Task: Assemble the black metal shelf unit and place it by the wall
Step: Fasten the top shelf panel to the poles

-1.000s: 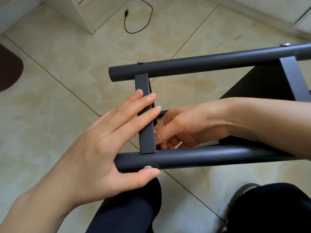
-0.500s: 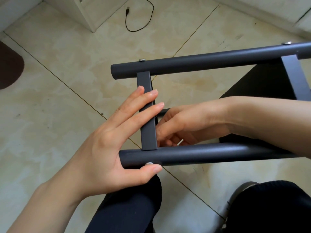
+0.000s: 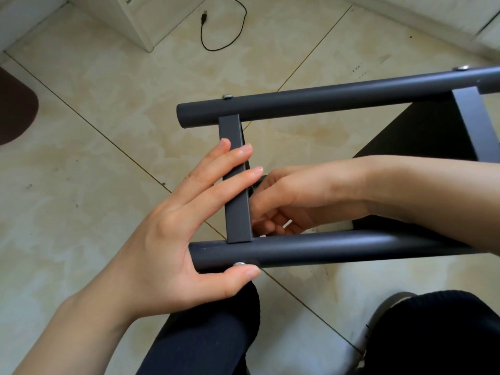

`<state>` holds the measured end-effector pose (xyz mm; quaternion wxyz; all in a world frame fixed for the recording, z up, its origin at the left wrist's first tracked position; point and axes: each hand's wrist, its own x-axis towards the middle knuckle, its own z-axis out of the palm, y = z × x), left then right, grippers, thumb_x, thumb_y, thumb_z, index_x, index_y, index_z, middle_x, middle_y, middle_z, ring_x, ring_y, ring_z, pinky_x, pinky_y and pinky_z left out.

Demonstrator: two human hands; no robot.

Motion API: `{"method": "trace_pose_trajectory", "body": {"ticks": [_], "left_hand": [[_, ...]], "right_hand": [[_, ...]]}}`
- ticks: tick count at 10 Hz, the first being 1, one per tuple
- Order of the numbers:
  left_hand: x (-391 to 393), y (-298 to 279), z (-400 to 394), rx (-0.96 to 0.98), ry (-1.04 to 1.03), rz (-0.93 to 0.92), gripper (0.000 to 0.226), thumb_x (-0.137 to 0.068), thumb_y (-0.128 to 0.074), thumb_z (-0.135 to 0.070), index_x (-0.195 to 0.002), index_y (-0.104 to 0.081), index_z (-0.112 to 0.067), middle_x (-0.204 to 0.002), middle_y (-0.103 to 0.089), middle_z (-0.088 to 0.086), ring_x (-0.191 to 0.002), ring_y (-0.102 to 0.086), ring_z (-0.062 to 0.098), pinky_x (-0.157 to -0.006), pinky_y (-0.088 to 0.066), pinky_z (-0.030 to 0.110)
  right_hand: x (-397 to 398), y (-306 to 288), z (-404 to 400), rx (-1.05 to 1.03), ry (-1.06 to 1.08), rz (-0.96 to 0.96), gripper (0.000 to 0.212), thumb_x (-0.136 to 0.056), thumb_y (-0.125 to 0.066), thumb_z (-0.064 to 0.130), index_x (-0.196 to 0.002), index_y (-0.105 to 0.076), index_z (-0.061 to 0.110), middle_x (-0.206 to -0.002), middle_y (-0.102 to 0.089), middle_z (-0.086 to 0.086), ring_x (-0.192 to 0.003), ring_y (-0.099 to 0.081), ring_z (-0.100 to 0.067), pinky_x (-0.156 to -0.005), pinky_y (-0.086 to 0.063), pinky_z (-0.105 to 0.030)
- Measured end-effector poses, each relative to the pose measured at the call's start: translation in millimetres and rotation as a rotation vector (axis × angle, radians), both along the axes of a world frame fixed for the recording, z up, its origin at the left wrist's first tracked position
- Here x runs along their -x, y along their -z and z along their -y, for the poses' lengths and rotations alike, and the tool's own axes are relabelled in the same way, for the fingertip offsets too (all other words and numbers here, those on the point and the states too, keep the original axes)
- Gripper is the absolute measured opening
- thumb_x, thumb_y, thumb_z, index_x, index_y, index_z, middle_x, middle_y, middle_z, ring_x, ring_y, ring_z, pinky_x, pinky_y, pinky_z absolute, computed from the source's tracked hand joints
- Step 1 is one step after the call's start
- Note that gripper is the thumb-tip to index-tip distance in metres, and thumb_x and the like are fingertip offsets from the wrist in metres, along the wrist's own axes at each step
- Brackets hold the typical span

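The beige marbled tile floor (image 3: 94, 185) fills the view. Above it lies the black metal shelf unit (image 3: 324, 104) on its side, its two round tubes running left to right, the near black round tube (image 3: 338, 249) just above the person's dark-clad knees (image 3: 205, 334). A flat black crossbar (image 3: 237, 212) joins the two tubes near their left ends, and a second one crosses at the frame's right edge beside a dark panel (image 3: 422, 136).

The left hand (image 3: 184, 231) lies spread over the crossbar, its fingers straight across the bar's face, while the thumb presses under the near tube just beside a small silver bolt head (image 3: 239, 264). The right hand (image 3: 295, 201) reaches in from the right between the two tubes, behind the crossbar, with fingers curled; whether it grips anything I cannot tell.

Beyond the frame, a thin black cable (image 3: 224, 31) loops on the floor near a white cabinet corner (image 3: 135, 20). A dark brown mat (image 3: 13, 109) sits far left of the frame.
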<state>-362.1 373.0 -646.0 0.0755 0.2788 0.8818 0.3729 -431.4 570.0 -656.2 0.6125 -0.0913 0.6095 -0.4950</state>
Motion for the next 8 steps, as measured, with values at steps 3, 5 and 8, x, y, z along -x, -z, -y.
{"method": "trace_pose_trajectory", "body": {"ticks": [3, 5, 8], "left_hand": [[-0.1, 0.5, 0.5, -0.003, -0.002, 0.001, 0.079, -0.077, -0.071, -0.039, -0.147, -0.04, -0.019, -0.164, -0.029, 0.0, -0.155, -0.016, 0.018, -0.123, -0.019, 0.026], [0.0, 0.8, 0.9, -0.005, -0.001, -0.006, 0.078, -0.078, -0.07, -0.039, -0.147, -0.04, -0.019, -0.164, -0.029, -0.001, -0.155, -0.016, 0.018, -0.123, -0.019, 0.027], [-0.2, 0.9, 0.9, -0.004, -0.001, -0.009, 0.078, -0.077, -0.07, -0.039, -0.147, -0.041, -0.019, -0.163, -0.029, -0.001, -0.155, -0.017, 0.018, -0.123, -0.019, 0.026]], "right_hand": [[0.7, 0.0, 0.7, -0.043, -0.01, -0.029, 0.035, -0.095, -0.055, 0.019, -0.061, -0.065, 0.019, -0.06, -0.049, 0.003, -0.059, -0.045, -0.012, -0.063, -0.038, -0.027], [1.0, 0.0, -0.7, 0.01, 0.023, 0.0, 0.024, -0.093, -0.059, 0.008, -0.07, -0.065, 0.012, -0.061, -0.053, 0.002, -0.057, -0.047, -0.011, -0.062, -0.039, -0.026], [2.0, -0.9, -1.2, 0.004, 0.002, 0.029, 0.022, -0.09, -0.057, 0.01, -0.069, -0.063, 0.013, -0.062, -0.051, 0.001, -0.057, -0.045, -0.011, -0.061, -0.036, -0.026]]}}
